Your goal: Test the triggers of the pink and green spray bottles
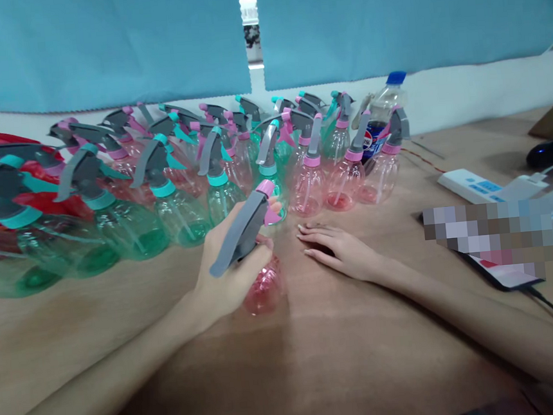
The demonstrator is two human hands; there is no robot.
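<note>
My left hand (230, 263) is wrapped round the neck of a pink spray bottle (264, 286) with a grey and pink trigger head. The bottle is upright, just in front of the rows; the hand hides its neck. Flat on the tabletop to the right lies my right hand (338, 250), its fingers stretched out and holding nothing. Beyond the hands stand several spray bottles: green ones with teal collars, such as this green spray bottle (181, 219), and pink ones like this pink spray bottle (308, 188).
A cola bottle (376, 124) with a blue cap stands behind the pink bottles. On the right are a phone (499, 269) with a cable and a white power strip (473, 185) with plugs. Red plastic (7, 144) lies at the far left. Blue cloth (98, 49) hangs at the back.
</note>
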